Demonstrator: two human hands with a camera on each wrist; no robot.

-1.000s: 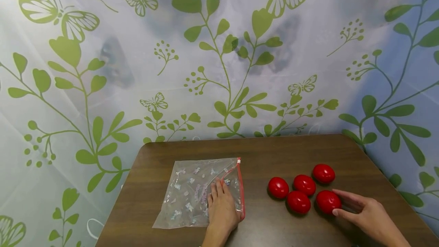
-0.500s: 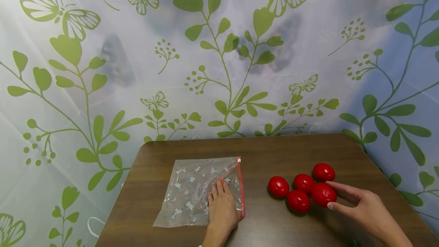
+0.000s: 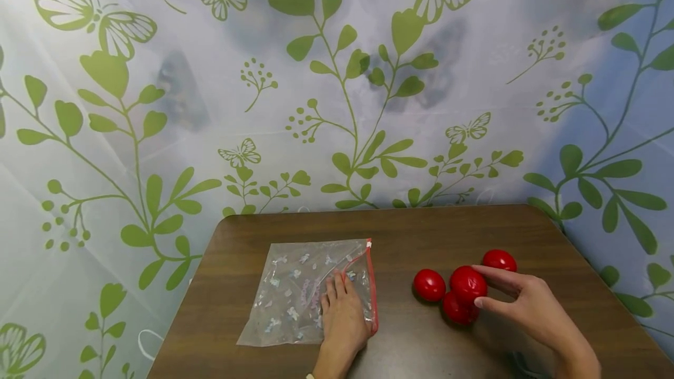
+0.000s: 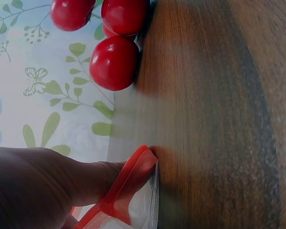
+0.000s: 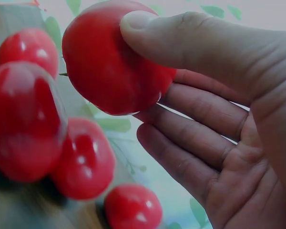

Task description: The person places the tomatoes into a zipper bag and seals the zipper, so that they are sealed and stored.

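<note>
My right hand (image 3: 532, 303) pinches a red tomato (image 3: 467, 284) between thumb and fingers. It is lifted clear of the others in the right wrist view, with a small stem at one end. Several more tomatoes lie close by: one tomato (image 3: 429, 285) to the left, another tomato (image 3: 457, 311) partly covered by the held one, and one (image 3: 500, 260) behind the fingers. My left hand (image 3: 342, 314) rests on a clear printed zip bag (image 3: 286, 294), fingers straight. In the left wrist view its thumb is at the bag's red zip edge (image 4: 121, 183), which stands raised around it.
The brown wooden table (image 3: 389, 233) has its back edge against a white curtain (image 3: 326, 75) printed with green leaves and butterflies. A dark object (image 3: 521, 362) shows at the table's front, below the right forearm. A white cord loop (image 3: 146, 344) hangs at the left.
My right hand has picked up the nearest right tomato and carried it left, over the other tomatoes. The left hand and the bag stay in place.
</note>
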